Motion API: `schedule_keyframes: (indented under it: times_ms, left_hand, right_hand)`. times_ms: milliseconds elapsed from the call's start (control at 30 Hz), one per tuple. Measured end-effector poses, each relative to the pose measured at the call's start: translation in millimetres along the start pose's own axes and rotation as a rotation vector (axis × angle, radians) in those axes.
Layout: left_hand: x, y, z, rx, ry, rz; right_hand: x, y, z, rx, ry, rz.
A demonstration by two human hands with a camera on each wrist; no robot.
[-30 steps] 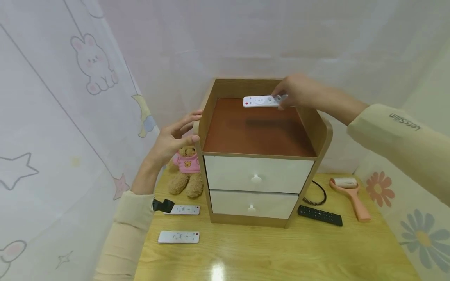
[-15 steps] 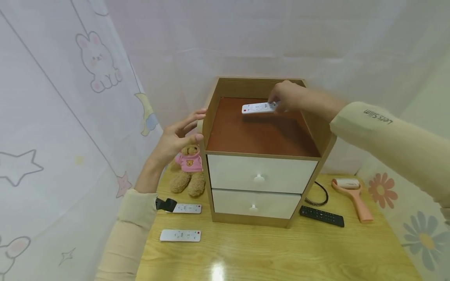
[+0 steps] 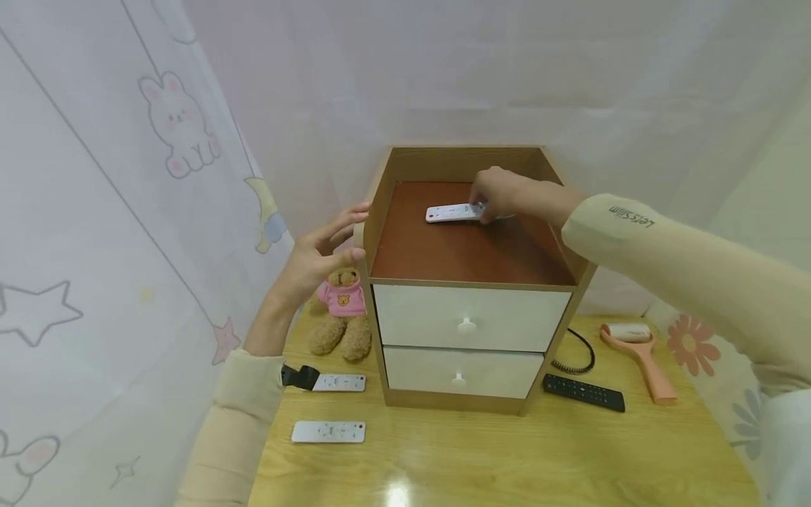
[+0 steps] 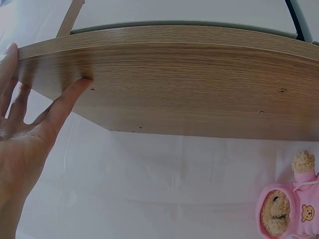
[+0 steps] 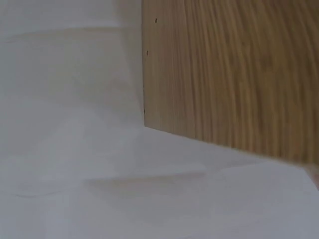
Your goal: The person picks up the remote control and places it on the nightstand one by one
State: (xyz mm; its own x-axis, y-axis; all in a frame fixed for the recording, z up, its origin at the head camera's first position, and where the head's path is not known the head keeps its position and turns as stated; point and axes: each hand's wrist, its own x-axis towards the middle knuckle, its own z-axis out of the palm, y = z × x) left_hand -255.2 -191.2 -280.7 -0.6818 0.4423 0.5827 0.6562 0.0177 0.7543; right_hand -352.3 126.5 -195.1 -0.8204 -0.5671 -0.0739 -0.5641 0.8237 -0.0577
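My right hand point(image 3: 500, 191) pinches one end of a white remote control point(image 3: 450, 212) with a red button. The remote lies flat, right at the brown top shelf point(image 3: 431, 253) of a small wooden cabinet point(image 3: 456, 400) with two white drawers. My left hand point(image 3: 313, 257), its fingers extended, touches the left side panel near the front. The left wrist view has that left hand point(image 4: 30, 134) with one fingertip against the panel point(image 4: 189, 94). In the right wrist view, the cabinet's wooden side point(image 5: 224, 74) fills much of the picture, and the remote is out of sight.
Two more white remotes, a rear remote point(image 3: 342, 382) and a front remote point(image 3: 328, 432), lie left of the cabinet by a teddy bear point(image 3: 342, 303). To its right are a black remote point(image 3: 583, 392), a coiled cord point(image 3: 573, 362) and an orange lint roller point(image 3: 646, 366).
My right hand has brought the white remote down and slightly left, closer to the shelf. The left hand stays at the cabinet's side.
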Motion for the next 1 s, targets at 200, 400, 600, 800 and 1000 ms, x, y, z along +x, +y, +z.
schedule_keyframes:
  times_ms: [200,400,600,800,1000]
  left_hand:
    - [-3.6,0.2,-1.9,0.018,0.007,-0.010]
    - [-4.6,1.0,-3.9,0.025,0.012,-0.031]
    - [-5.7,0.6,-5.9,0.034,0.009,-0.032]
    - [-7.5,2.6,-6.0,0.045,0.005,-0.030]
    - [-9.6,6.9,-7.7,0.050,0.009,-0.025]
  right_hand:
    - [5.8,-2.4,3.8,-0.019,0.016,-0.022]
    - [6.3,-4.0,3.6,-0.031,0.029,-0.037]
    - [-0.7,-4.2,-5.1,-0.007,0.045,-0.033]
    - [-40.1,-4.9,-33.5,0.021,0.190,-0.023]
    - [-100.3,5.2,-38.3,0.110,0.405,0.068]
